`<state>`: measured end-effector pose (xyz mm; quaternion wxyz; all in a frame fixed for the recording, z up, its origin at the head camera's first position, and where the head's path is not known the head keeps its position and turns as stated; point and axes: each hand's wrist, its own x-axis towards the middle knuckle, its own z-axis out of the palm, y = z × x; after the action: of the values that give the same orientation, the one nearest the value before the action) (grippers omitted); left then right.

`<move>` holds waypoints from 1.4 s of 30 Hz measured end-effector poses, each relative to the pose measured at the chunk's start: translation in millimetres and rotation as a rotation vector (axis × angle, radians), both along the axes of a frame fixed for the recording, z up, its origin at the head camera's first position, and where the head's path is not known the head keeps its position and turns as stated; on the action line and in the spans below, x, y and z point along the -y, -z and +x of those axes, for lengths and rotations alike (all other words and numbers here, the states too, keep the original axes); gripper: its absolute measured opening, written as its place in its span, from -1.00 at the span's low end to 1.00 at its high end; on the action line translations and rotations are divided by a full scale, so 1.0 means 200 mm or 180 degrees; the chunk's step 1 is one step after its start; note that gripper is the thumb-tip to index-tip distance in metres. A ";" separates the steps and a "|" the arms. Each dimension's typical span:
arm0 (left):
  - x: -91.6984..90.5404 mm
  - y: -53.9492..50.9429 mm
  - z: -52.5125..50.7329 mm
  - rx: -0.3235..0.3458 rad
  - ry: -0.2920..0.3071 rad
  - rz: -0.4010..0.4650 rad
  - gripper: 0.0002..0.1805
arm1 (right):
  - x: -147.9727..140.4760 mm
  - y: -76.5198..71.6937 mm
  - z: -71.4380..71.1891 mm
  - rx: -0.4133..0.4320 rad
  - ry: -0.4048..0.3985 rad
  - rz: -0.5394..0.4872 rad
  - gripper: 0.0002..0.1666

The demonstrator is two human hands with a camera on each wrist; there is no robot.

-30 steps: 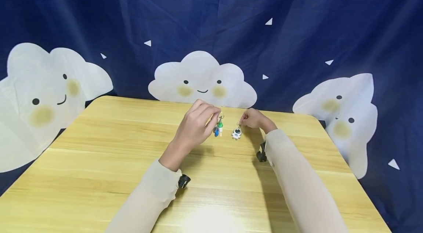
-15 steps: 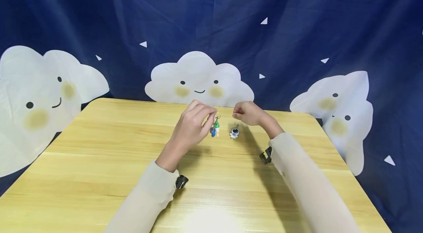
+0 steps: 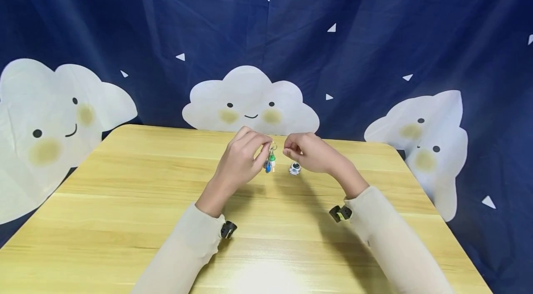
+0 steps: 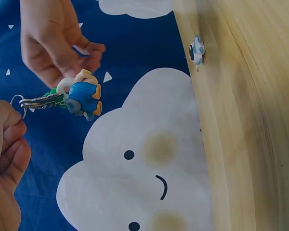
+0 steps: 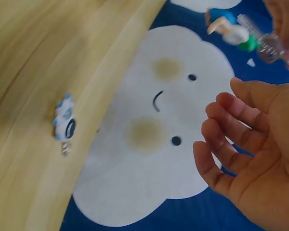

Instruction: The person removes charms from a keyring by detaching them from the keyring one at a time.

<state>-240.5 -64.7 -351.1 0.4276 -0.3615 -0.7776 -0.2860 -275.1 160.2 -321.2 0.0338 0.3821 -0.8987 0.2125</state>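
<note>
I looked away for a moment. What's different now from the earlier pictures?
The right hand let go of the white charm, which now rests on the table, and moved left toward the charm bunch. The left hand still holds that bunch.

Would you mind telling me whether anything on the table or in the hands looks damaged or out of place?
Nothing stands out: the keychain hangs from the left hand, the white charm lies on the table, and neither looks broken, though fine details are too small to judge.

keychain bunch point(image 4: 79, 98) | blue-green, hanging | white charm point(image 3: 294, 170) | on table point(image 3: 125, 220)
</note>
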 end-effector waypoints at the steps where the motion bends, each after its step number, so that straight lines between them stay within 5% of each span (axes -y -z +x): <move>1: 0.00 0.00 0.00 0.0000 0.0000 0.0000 -0.91 | 0.00 0.00 0.02 -0.0047 -0.0034 -0.0035 -0.90; 19: 0.00 -0.02 0.02 -0.0079 0.0036 -0.0056 -0.91 | 0.06 0.02 0.21 -0.0914 0.0022 -0.0891 -0.91; 31: -0.03 -0.03 0.02 -0.0229 0.0096 -0.0086 -0.92 | 0.07 0.05 0.23 -0.1007 0.0071 -0.1279 -0.92; 42: -0.05 -0.03 0.04 0.0231 0.0247 0.0117 -0.93 | 0.07 0.06 0.23 -0.1206 0.0101 -0.1284 -0.93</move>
<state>-231.8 -54.9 -345.0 0.3943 -0.3729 -0.7726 -0.3295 -228.5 146.0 -333.7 0.2799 0.3865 -0.8218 0.3114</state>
